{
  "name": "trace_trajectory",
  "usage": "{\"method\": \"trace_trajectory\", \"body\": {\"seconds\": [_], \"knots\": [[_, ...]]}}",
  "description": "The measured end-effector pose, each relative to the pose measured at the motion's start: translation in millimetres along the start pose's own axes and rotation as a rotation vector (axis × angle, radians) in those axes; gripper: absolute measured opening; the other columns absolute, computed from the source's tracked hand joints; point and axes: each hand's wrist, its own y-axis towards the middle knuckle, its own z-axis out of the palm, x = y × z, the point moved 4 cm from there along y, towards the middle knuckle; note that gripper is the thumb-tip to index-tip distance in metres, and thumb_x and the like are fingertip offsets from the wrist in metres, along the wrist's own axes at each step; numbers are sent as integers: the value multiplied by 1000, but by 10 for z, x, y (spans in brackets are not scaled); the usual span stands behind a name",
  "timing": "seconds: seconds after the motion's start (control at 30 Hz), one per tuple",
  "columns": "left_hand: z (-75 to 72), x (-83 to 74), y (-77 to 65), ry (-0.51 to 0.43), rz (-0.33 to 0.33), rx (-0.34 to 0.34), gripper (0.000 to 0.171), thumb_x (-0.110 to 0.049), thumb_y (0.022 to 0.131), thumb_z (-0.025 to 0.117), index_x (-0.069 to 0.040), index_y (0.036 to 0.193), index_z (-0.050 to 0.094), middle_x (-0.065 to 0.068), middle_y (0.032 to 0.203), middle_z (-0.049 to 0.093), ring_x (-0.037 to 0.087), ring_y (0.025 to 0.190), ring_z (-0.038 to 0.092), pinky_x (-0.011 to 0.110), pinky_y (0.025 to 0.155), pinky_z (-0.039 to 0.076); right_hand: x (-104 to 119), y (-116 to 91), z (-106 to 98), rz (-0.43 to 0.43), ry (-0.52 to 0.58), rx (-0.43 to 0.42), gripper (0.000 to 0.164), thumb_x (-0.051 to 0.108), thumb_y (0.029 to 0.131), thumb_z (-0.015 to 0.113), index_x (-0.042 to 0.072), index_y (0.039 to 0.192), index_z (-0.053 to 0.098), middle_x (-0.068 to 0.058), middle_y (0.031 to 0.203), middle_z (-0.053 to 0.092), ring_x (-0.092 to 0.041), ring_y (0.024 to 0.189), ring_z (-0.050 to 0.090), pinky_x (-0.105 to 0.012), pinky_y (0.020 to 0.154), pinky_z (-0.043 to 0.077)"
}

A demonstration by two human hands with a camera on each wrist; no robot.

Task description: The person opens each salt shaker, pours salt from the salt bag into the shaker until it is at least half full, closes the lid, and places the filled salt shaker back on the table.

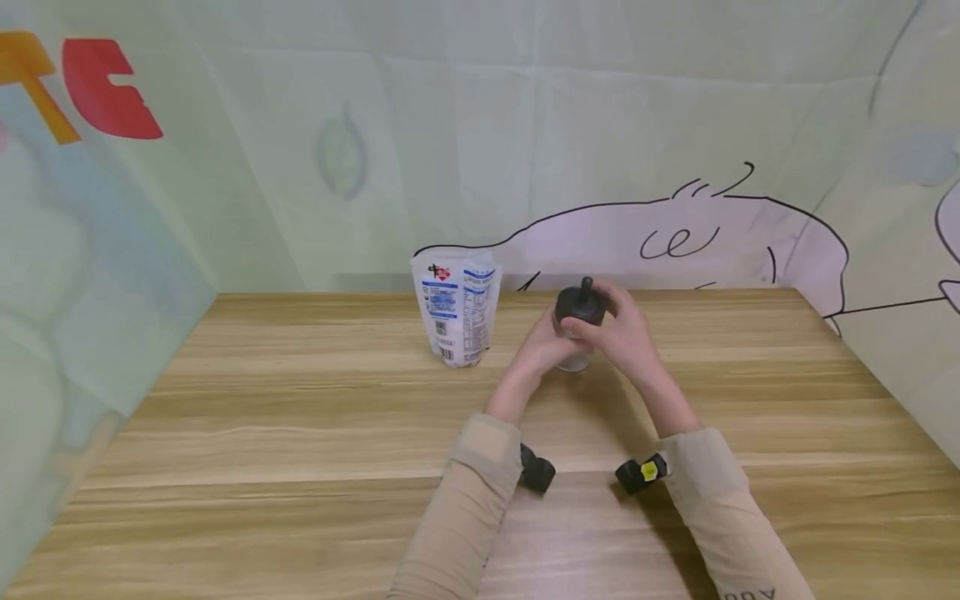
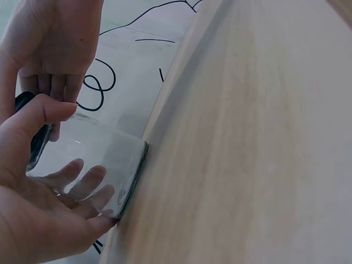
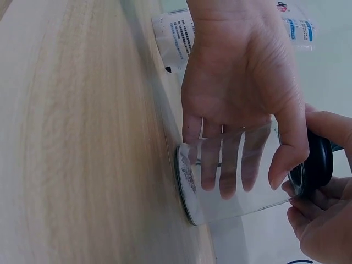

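A clear glass jar [image 2: 104,146] stands on the wooden table, with a little white grainy matter at its bottom in the right wrist view. On its mouth sits a black lid [image 1: 573,308] with a thin upright knob. My left hand [image 1: 542,343] grips the glass, thumb in front and fingers spread behind it. Around the lid's rim curl the thumb and fingers of my right hand [image 1: 626,329], just above the left thumb. A white printed pouch [image 1: 457,308] stands to the left of the jar.
The wooden table [image 1: 300,467] meets a printed cloth backdrop [image 1: 450,150] close behind the jar and pouch. Black wrist devices, one of them a camera mount [image 1: 537,471], hang at both beige sleeves [image 1: 465,500].
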Motion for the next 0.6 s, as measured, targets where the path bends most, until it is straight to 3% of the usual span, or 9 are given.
{"method": "trace_trajectory", "body": {"seconds": [0.37, 0.6], "knots": [[15, 18, 7, -27, 10, 4, 68, -10, 77, 73, -16, 139, 45, 7, 142, 51, 26, 132, 45, 47, 116, 26, 9, -19, -7, 0, 6, 21, 74, 27, 85, 73, 6, 146, 36, -16, 151, 37, -36, 144, 29, -56, 116, 23], [2, 38, 28, -28, 30, 1, 70, -10, 76, 74, -16, 140, 44, 7, 144, 49, 26, 135, 42, 48, 117, 24, 20, -10, -12, -44, 24, 44, 71, 23, 87, 71, 5, 146, 36, -16, 151, 37, -35, 143, 30, -55, 117, 22]]}}
